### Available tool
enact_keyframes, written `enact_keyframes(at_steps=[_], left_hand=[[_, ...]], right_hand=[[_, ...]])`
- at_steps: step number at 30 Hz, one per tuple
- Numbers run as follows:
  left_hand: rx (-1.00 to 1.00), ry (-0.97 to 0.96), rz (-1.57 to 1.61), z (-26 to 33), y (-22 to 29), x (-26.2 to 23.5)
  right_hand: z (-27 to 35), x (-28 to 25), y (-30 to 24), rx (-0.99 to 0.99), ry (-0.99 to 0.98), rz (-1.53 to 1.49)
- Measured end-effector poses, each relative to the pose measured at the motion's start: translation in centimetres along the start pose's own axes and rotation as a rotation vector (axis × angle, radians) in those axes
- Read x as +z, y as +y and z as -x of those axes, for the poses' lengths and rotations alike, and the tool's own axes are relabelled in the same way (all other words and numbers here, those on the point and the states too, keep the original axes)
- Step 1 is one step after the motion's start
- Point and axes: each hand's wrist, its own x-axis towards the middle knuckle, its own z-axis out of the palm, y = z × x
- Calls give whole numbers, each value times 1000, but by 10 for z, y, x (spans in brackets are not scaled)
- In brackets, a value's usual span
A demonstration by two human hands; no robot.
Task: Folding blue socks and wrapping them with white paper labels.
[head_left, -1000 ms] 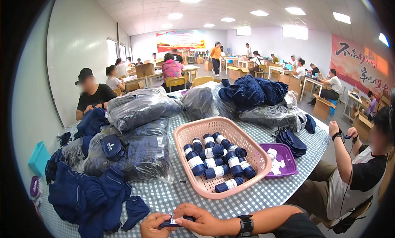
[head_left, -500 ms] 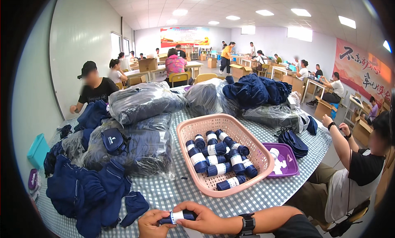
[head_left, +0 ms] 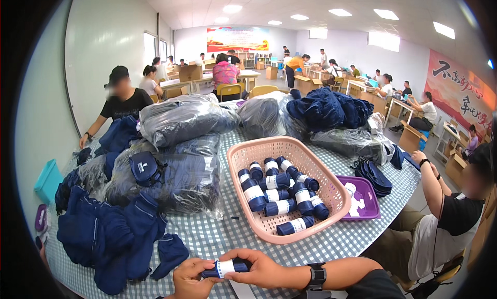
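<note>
At the near edge of the table, both my hands are closed on a small dark navy rolled cloth bundle point(head_left: 225, 268) with a white paper band around its middle. My left hand point(head_left: 187, 279) grips its left end, and my right hand point(head_left: 263, 272), with a black watch on the wrist, holds the right end. A white strip point(head_left: 242, 290) lies under my right hand. Just beyond is a pink plastic basket point(head_left: 331, 220) holding several similar banded rolls point(head_left: 284, 208). Beside it on the right stands a purple tray point(head_left: 374, 212) with white paper bands.
Loose navy garments point(head_left: 98, 237) lie at the left, a small navy pouch point(head_left: 145, 167) on plastic-wrapped bundles point(head_left: 189, 180). More wrapped bundles point(head_left: 269, 115) and dark fabric point(head_left: 331, 108) line the far side. Flat navy pouches point(head_left: 374, 179) sit beyond the tray. Co-workers sit left point(head_left: 124, 100) and right point(head_left: 440, 237).
The view has shifted slightly. My hands stay on the roll, which is now tilted a little differently. The co-worker at right has lowered their hands; a distant person in yellow now bends over.
</note>
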Motion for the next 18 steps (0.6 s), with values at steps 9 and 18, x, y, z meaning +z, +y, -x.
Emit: enact_keyframes(at_steps=[9,18], left_hand=[[-19,3,100,-2,3,-1],[-58,-7,204,1,-3,1]], right_hand=[[0,2,-4,-5,20,-22],[-1,-7,3,35,-38,-91]])
